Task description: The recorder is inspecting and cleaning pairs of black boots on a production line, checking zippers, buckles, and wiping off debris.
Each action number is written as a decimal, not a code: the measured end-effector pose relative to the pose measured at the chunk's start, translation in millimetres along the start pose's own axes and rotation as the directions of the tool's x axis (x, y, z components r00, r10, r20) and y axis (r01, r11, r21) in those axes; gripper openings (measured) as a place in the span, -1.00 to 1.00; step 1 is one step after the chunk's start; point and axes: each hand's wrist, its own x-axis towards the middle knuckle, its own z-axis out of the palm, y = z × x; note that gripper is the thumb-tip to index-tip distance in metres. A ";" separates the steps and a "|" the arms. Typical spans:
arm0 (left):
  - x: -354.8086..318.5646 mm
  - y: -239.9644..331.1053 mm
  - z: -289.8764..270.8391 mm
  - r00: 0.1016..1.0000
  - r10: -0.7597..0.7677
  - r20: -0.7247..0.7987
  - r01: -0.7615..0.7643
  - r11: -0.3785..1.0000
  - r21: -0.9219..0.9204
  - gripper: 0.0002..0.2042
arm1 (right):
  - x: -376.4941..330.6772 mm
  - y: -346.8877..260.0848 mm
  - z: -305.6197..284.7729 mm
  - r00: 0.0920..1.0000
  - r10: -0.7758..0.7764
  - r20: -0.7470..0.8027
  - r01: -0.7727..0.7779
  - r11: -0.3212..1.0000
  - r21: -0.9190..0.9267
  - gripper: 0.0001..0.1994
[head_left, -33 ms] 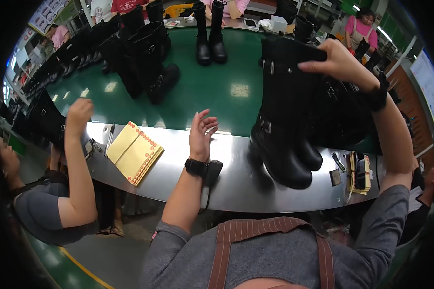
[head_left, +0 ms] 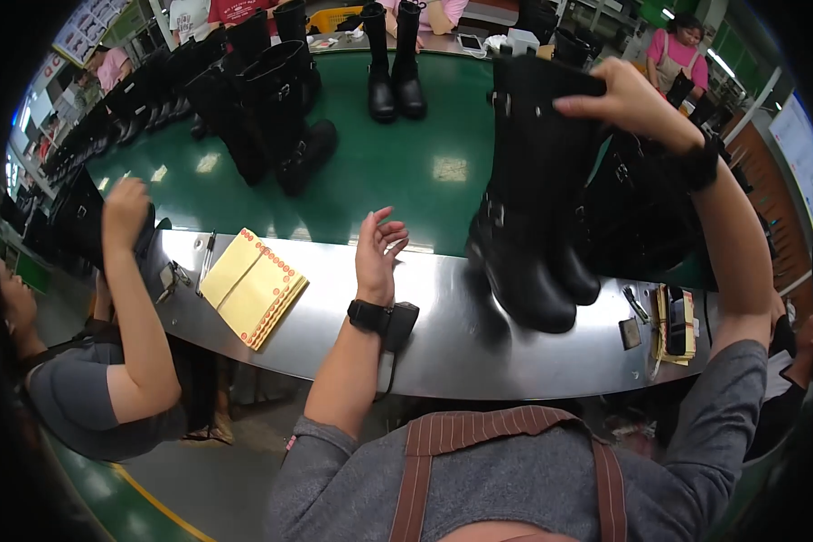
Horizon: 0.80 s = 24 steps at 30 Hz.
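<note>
my right hand pinches the top of two tall black buckled boots, their soles resting on the steel worktop at the green belt's edge. my left hand hovers open and empty over the worktop, beside one yellow notepad.

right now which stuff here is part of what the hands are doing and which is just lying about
In hand:
- right hand, gripping the top of the boot shaft
- pair of tall black boots, standing on the steel counter
- left hand, open above the counter, touching nothing

Lying about:
- yellow pad
- small tools and cards at the counter's right
- other black boots on the green belt
</note>
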 end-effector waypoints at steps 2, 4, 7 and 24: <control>5.0 -8.4 -7.7 0.996 0.040 0.079 -0.040 0.999 0.004 -0.59 | 41.4 36.2 3.2 0.992 0.108 -0.058 -0.114 0.989 -0.096 -0.45; 7.2 -15.4 -10.5 0.994 0.022 0.104 -0.023 1.000 0.012 -0.64 | 84.8 65.3 16.5 0.982 0.143 -0.126 -0.162 0.974 -0.160 -0.39; 8.6 -21.1 -9.7 0.998 -0.041 0.047 0.039 0.998 0.048 -0.71 | 139.0 96.2 43.5 0.949 0.131 -0.285 -0.238 0.893 -0.383 -0.33; 8.8 -23.3 -9.1 0.984 -0.173 0.035 0.167 0.976 0.136 -0.77 | 196.8 140.8 152.1 0.898 0.216 -0.385 -0.286 0.948 -0.136 -0.38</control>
